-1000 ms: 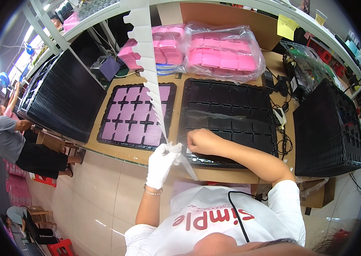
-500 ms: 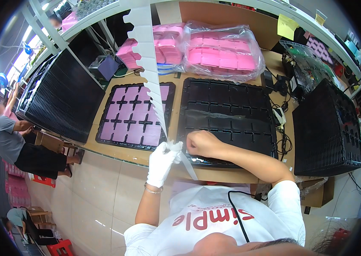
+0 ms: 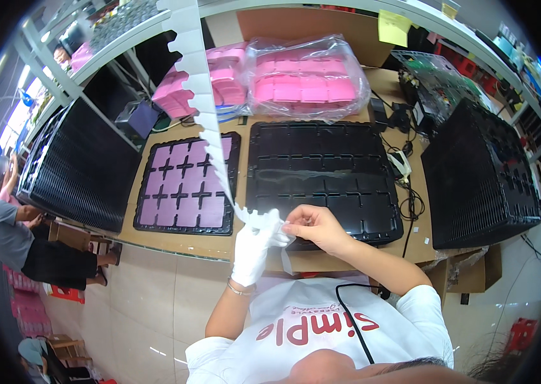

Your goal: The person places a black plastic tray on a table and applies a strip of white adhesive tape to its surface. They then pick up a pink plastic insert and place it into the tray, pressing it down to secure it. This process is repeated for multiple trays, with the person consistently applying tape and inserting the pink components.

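Observation:
My left hand [image 3: 252, 253], in a white glove with a bracelet at the wrist, is closed around the lower end of a long white strip with a notched edge [image 3: 199, 89]. The strip rises from the glove past the top of the picture. My bare right hand [image 3: 323, 230] touches the glove's fingertips, its thumb and index finger pinched together. What lies between them is too small to make out. A narrow whitish tail hangs below the hands. Beyond them lie a black tray with pinkish-purple pads [image 3: 235, 157] at left and a larger black compartment tray [image 3: 322, 146] at right.
Tall stacks of black trays stand at left [image 3: 85, 173] and right [image 3: 475, 185]. Pink foam pieces in a clear bag [image 3: 306, 86] lie at the back. Black cables [image 3: 413, 206] run beside the large tray. A shelf frame crosses overhead; people work at far left.
My right hand has gone from a loose fist beside the glove to a pinch against its fingertips. My gloved hand has turned slightly toward it. The whole view has shifted a little.

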`<state>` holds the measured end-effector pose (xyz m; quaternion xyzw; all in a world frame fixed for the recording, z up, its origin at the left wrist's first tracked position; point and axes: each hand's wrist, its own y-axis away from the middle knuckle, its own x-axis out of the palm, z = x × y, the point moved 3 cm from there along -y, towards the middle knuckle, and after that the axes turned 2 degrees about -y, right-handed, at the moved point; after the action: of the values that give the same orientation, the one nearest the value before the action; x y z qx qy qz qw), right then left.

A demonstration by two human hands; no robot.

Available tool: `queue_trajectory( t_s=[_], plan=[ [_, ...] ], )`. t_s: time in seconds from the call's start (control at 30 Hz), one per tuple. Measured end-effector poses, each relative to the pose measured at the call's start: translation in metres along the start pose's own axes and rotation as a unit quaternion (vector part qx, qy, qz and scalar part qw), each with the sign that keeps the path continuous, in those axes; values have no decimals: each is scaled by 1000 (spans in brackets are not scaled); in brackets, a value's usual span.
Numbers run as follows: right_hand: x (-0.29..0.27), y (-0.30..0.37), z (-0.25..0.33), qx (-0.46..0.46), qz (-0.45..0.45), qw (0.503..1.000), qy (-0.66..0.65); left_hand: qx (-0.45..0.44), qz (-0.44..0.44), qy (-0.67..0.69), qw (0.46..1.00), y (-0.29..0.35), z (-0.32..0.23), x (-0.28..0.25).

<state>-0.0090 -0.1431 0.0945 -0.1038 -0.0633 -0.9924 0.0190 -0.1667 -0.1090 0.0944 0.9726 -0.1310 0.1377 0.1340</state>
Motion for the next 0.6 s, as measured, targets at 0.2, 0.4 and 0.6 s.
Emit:
queue_trajectory(
  t_s=[0.2, 0.4, 0.6],
  plan=[
    [-41, 38, 21, -201, -113, 946, 228, 41, 33, -72, 996, -7, 5, 37],
    [-68, 76, 22, -240, -75, 924, 290, 3, 78, -84, 993, -10, 17, 67],
    [-174, 108, 41, 24, -140, 929, 342, 8, 103, -106, 989, -7, 19, 74]
  ],
)
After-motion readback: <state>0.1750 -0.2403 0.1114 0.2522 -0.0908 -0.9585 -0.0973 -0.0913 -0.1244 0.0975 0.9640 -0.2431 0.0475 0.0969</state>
